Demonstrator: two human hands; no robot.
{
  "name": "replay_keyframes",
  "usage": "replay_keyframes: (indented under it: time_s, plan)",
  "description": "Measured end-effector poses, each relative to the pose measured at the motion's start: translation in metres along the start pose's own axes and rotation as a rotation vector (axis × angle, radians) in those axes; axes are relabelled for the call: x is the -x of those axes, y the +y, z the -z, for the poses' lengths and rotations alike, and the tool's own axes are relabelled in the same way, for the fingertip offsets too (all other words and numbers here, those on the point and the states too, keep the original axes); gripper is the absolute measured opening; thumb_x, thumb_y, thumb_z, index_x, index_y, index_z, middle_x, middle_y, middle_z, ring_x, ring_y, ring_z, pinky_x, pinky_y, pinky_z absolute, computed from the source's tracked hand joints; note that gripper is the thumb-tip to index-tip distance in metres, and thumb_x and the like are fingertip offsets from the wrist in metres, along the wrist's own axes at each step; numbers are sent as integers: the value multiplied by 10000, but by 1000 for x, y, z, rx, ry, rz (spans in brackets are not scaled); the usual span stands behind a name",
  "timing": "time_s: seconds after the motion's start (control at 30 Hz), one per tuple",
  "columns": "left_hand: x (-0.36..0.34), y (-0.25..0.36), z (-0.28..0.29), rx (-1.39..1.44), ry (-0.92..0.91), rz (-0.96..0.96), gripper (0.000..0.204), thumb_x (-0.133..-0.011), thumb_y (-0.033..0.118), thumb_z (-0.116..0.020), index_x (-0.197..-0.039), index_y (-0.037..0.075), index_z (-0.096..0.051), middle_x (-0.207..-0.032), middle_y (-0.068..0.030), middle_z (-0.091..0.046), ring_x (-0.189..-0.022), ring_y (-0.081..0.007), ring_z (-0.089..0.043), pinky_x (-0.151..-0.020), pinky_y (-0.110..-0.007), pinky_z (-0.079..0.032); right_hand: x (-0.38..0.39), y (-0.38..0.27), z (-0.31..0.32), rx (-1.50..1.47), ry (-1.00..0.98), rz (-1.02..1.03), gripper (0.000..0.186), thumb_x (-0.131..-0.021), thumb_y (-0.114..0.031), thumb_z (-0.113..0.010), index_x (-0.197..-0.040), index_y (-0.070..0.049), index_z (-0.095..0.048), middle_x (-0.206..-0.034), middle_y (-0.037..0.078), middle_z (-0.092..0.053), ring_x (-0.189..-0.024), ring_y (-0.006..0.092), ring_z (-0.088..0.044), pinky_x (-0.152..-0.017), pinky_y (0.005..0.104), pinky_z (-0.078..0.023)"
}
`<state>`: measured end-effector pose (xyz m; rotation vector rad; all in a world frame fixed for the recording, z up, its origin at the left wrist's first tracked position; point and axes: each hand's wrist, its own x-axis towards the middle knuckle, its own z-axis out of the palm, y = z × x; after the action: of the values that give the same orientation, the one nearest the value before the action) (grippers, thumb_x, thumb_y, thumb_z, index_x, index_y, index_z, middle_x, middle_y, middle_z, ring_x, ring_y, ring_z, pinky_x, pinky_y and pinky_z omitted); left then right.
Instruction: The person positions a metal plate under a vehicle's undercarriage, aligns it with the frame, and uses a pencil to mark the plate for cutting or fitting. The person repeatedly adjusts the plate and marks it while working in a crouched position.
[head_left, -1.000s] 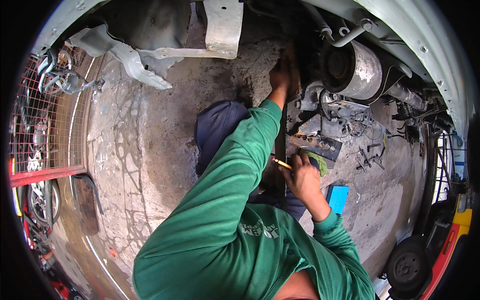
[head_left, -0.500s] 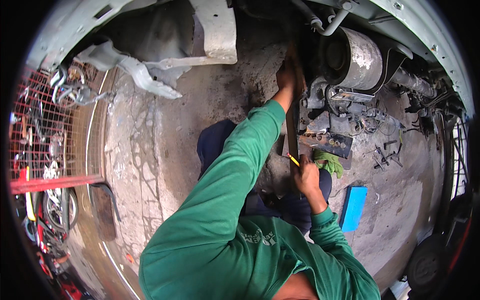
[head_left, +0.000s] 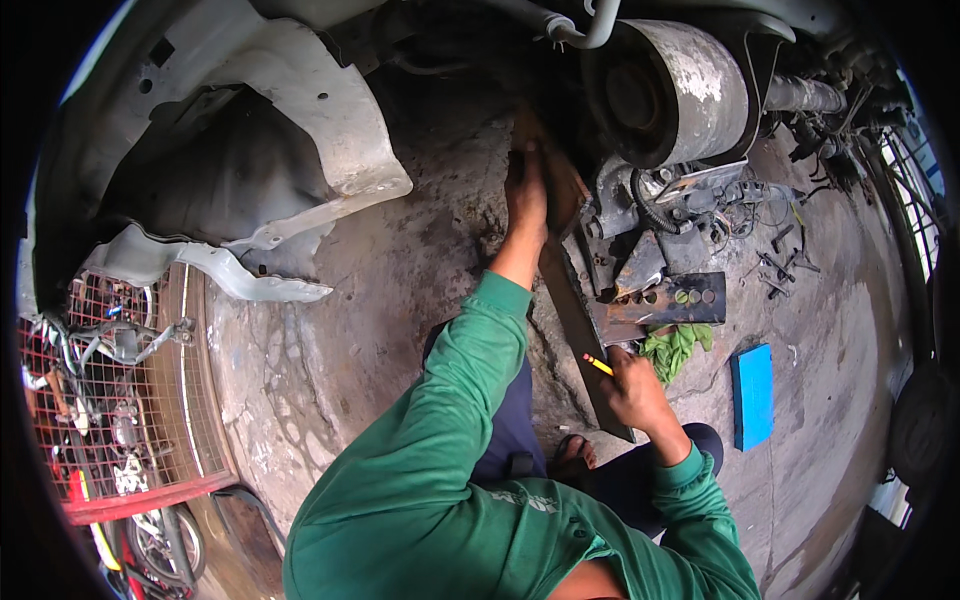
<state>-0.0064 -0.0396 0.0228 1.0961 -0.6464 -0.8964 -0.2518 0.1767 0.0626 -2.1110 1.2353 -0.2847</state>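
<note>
While the left hand point(head_left: 526, 200) presses on the far end of a long dark metal bar point(head_left: 578, 320) lying on the concrete floor point(head_left: 380, 290), apparently gripping it, the right hand point(head_left: 630, 385) pinches a yellow pencil point(head_left: 598, 365) against the bar's near end

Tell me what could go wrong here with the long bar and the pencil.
The left hand steadies only the far end of the long metal bar, so it might shift under the yellow pencil in the right hand. If it slid, its near end could hit the sandalled foot.
</note>
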Motion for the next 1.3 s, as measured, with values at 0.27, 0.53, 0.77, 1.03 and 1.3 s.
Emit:
replay_keyframes:
  time_s: [0.27, 0.53, 0.77, 1.03, 1.3]
  plan:
    - [6, 28, 49, -157, 48, 45, 865, -1003, 570, -636, -1585, -19, -384, -1619, -162, -447, -1492, -287, -416, -1216, -364, -313, 0, -34, -17, -81, -67, 47, 230, -834, -82, -692, -967, 34, -545, -763, 308, -627, -799, 536, -629, -702, 595, -481]
    - [12, 46, 78, 16, -130, 218, 694, -924, 409, -799, -1394, -50, -574, -1377, -149, -622, -1240, -244, -573, -1030, -349, -461, 13, -39, -3, -223, -77, 83, 248, -842, -121, -716, -965, 39, -573, -672, 279, -557, -685, 509, -599, -607, 530, -438]
    - [-1, 58, 116, -2, -329, 371, 426, -896, 298, -834, -1199, 37, -688, -1074, -2, -673, -845, -95, -509, -744, -283, -421, 21, -50, -9, -458, -163, 12, 290, -878, -135, -748, -1074, 39, -624, -748, 236, -532, -661, 355, -531, -644, 436, -455]
    - [-4, 83, 125, -252, -448, 237, 484, -920, 266, -803, -1291, 4, -634, -1178, -42, -682, -1032, -123, -573, -875, -308, -474, 20, -39, -35, -687, -250, -92, 297, -911, -135, -781, -1116, 24, -637, -900, 17, -620, -854, 108, -528, -753, 320, -478]
    - [-7, 97, 125, -310, -422, 176, 385, -917, 214, -812, -1211, 11, -668, -1006, -3, -678, -802, -77, -559, -693, -242, -458, 15, -41, -34, -705, -208, -85, 305, -901, -195, -781, -1029, 24, -611, -764, 76, -484, -739, 156, -456, -645, 368, -410]
